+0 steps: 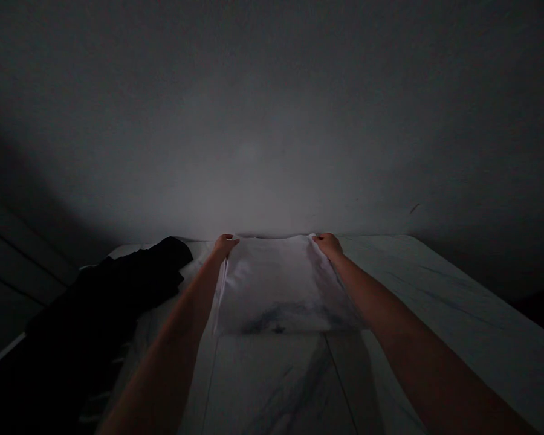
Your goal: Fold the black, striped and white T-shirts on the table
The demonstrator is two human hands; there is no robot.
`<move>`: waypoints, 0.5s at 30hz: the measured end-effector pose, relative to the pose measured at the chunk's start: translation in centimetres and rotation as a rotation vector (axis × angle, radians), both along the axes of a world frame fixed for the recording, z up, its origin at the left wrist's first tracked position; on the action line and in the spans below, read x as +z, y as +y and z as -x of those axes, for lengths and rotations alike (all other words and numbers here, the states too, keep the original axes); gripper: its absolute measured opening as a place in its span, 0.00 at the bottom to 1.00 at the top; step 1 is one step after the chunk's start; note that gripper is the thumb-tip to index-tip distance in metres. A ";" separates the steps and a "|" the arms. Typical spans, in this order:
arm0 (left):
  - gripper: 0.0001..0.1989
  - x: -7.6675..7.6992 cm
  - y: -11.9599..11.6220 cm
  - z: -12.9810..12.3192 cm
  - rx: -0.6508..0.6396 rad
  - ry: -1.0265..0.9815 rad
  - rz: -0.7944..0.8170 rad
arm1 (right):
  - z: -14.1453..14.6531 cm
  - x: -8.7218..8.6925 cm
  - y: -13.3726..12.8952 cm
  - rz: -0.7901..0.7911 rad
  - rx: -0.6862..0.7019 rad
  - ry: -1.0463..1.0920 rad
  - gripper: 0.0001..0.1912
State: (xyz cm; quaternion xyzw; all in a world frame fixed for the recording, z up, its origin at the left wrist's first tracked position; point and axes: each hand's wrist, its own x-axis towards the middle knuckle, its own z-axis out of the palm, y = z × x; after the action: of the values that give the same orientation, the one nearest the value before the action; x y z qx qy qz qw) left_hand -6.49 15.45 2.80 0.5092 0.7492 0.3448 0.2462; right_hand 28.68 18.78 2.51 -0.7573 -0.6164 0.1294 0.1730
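A white cloth (272, 278), folded into a rough rectangle, lies before me at the far side of the table. A dark grey smudge or print shows near its front edge. My left hand (225, 244) pinches the cloth's far left corner between thumb and fingers. At the far right corner, my right hand (329, 243) grips the fabric the same way. The far edge is drawn between both hands and sags slightly in the middle. Whether the cloth is a garment, I cannot tell.
The pale marbled table (435, 290) meets a grey wall (272, 121) at the back. A heap of black cloth (118, 290) covers the table's left side. Dim light hides most detail at the lower left.
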 end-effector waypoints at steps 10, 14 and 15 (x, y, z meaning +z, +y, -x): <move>0.15 -0.4 0.9 2.7 -0.359 -0.084 -0.015 | -1.3 -0.8 3.2 -0.064 0.264 0.169 0.16; 0.17 0.4 2.1 3.4 -0.460 -0.022 0.043 | -2.0 -0.1 3.5 -0.028 0.361 0.174 0.11; 0.17 0.7 2.4 3.6 -0.479 0.001 0.049 | -2.2 0.2 3.6 -0.010 0.376 0.166 0.09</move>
State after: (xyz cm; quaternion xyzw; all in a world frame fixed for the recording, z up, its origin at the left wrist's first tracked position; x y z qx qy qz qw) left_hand -10.06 17.83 3.51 0.6662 0.6154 0.2580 0.3330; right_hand 30.85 22.38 2.72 -0.6148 -0.7310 0.2185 0.1996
